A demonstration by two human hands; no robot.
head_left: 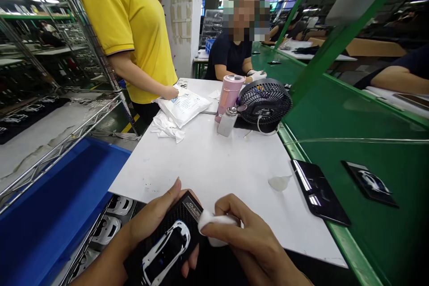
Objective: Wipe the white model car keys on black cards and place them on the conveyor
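Note:
My left hand [152, 216] grips a black card [187, 209] that carries a white toy car [166, 250], low in the head view just over the near edge of the white table [208, 165]. Thumb on top, fingers curl under the card. My right hand [244, 237] pinches a small white wiping pad [214, 222] and presses it against the card's right edge, beside the car's front.
A black glossy card [318, 192] lies at the table's right edge and another car card [368, 183] on the green belt [351, 116]. Further back stand a small bottle [227, 121], pink tumbler [229, 94], black fan [264, 103] and white packets [184, 107]. A yellow-shirted person [130, 22] touches the packets; another sits behind. A tray of cars [110, 223] sits at lower left.

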